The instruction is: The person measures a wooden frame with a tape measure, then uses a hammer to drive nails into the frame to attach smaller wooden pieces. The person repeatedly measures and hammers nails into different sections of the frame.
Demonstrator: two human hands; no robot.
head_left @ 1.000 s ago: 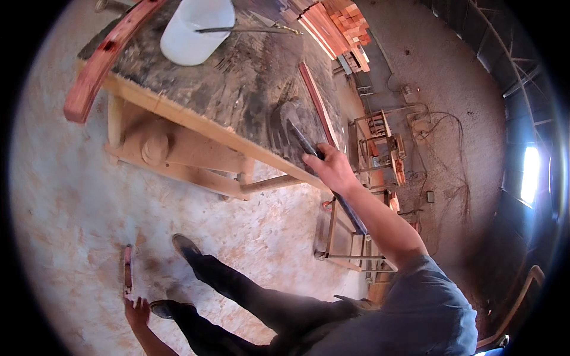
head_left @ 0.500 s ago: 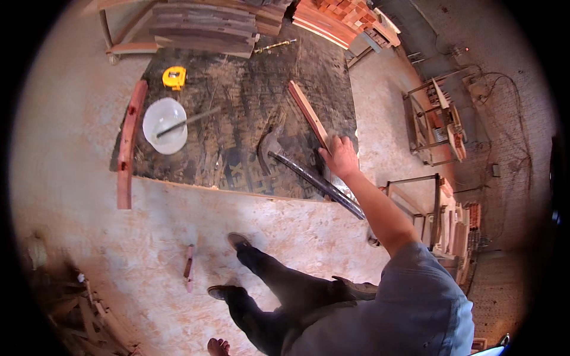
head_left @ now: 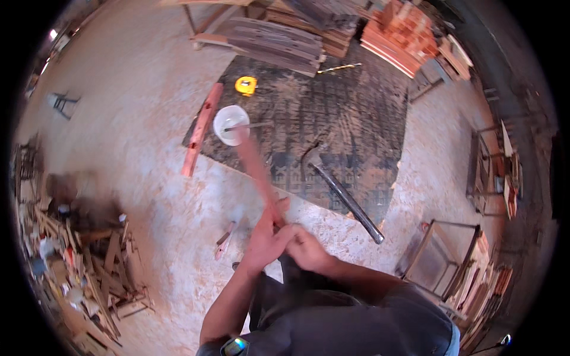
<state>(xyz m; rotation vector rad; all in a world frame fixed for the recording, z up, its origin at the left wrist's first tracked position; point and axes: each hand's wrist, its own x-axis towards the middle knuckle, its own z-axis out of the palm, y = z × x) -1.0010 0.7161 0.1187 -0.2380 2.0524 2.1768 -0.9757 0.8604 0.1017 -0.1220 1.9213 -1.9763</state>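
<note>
A reddish wooden strip (head_left: pixel 256 169), smeared by motion, is held up in front of my body and slants toward the white bowl. My left hand (head_left: pixel 262 244) is closed round its near part. Close against it, my right hand (head_left: pixel 307 248) grips the strip's near end, its fingers blurred and partly hidden. To the right of the hands, a claw hammer (head_left: pixel 347 202) lies with its dark handle jutting past the front edge of the black tabletop (head_left: pixel 356 118). Beyond the strip's far end stands the white bowl (head_left: pixel 230 113) with a thin stick in it.
A red wooden piece with holes (head_left: pixel 202 130) overhangs the table's left edge. At the back are a yellow tape measure (head_left: pixel 246 86), a thin brass-coloured rod (head_left: pixel 339 68), stacked dark planks (head_left: pixel 273 44) and reddish blocks (head_left: pixel 401 35). Scrap wood (head_left: pixel 107 267) is heaped on the left.
The strip has been lifted off the tabletop and brought left toward my body by my right hand. My left hand has come into view and holds it too. The view has shifted.
</note>
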